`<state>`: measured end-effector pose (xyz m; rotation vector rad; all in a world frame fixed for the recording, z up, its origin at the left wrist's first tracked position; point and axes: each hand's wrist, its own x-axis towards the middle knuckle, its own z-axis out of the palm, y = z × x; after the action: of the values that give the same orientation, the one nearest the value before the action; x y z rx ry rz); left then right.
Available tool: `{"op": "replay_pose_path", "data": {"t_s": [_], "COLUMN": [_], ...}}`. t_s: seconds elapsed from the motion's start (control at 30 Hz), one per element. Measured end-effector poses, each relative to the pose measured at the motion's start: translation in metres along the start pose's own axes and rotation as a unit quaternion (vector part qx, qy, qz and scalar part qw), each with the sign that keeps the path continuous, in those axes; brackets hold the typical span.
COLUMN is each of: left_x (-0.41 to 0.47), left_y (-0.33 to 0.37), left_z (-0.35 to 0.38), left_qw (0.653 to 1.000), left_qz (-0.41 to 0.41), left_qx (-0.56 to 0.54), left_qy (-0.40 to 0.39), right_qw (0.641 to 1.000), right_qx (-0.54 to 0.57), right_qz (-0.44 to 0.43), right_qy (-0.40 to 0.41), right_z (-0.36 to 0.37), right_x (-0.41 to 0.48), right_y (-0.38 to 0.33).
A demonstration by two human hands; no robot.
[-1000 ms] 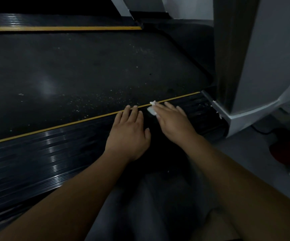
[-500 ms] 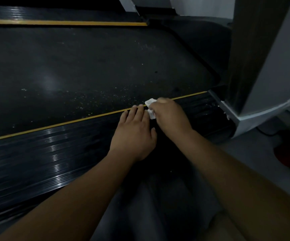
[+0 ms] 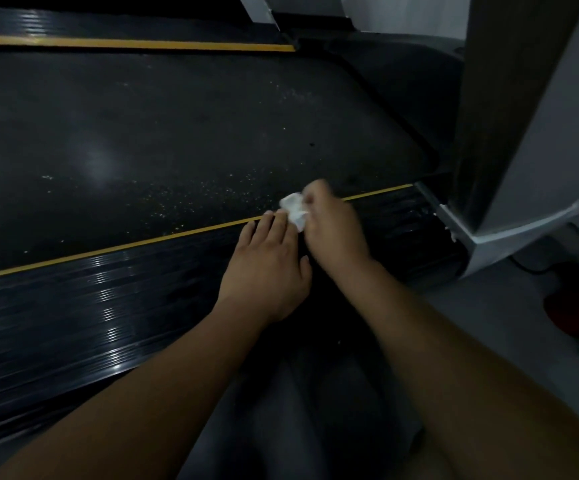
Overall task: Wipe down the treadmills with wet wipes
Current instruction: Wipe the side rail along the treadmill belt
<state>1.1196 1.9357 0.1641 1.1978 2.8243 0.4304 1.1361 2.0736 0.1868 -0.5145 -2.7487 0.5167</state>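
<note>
right hand [image 3: 333, 230] curled, pinching wadded wet wipe [image 3: 293, 211] on yellow stripe [image 3: 125, 246] | left hand [image 3: 267, 268] flat on ribbed side rail [image 3: 90, 306], just beside wipe | speckled treadmill belt [image 3: 177, 133] runs 9-to-3 o'clock | grey upright [image 3: 523, 116] at 2 o'clock | dim room

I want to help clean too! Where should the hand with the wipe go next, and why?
Probably sweep left across the belt. The right hand pinches the bunched wipe at the yellow stripe, and pale specks lie scattered on the belt just left of it. The left hand rests flat on the side rail.
</note>
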Motion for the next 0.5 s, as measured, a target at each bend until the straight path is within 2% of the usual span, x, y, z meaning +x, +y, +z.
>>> {"op": "replay_pose_path", "data": {"t_s": [0.07, 0.17, 0.2, 0.33, 0.37, 0.5], "left_x": [-0.002, 0.0, 0.0, -0.001, -0.001, 0.001], "left_y": [0.0, 0.0, 0.0, 0.001, 0.0, 0.0], "left_z": [-0.001, -0.001, -0.001, -0.003, -0.004, -0.003], "left_qw": [1.0, 1.0, 1.0, 1.0, 1.0, 1.0], "left_qz": [-0.002, -0.006, -0.007, -0.005, -0.005, 0.008], "left_qx": [0.002, 0.001, 0.0, -0.005, -0.007, -0.006], "left_qy": [0.001, -0.009, -0.007, -0.009, -0.012, -0.018], "right_qw": [0.999, 0.998, 0.998, 0.993, 0.991, 0.993], "right_qx": [0.031, 0.0, -0.011, -0.048, -0.053, -0.119], "right_qz": [-0.03, 0.045, 0.045, -0.105, -0.113, 0.018], "right_qy": [-0.022, 0.035, 0.041, -0.034, -0.046, -0.008], "right_z": [0.004, -0.012, -0.012, -0.001, -0.006, -0.02], "right_x": [-0.003, 0.009, 0.01, -0.012, -0.014, -0.017], "right_y": [0.0, 0.033, 0.038, 0.028, 0.037, 0.071]}}
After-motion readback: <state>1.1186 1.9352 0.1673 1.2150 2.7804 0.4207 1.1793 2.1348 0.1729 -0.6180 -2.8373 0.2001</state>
